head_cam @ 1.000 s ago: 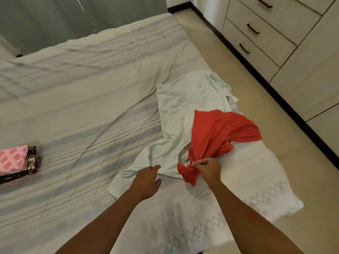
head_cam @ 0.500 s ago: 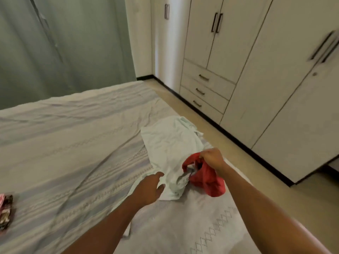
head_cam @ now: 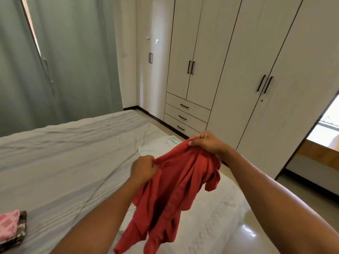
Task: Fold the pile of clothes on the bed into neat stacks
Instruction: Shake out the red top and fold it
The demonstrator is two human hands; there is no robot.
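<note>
Now you hold the red shirt (head_cam: 174, 189) up over the near right of the bed (head_cam: 64, 162), left hand (head_cam: 144, 168) and right hand (head_cam: 207, 143) each pinching its top edge, a little apart. You seem to be opening it out; next, probably, find both shoulders and lay it flat.
</note>
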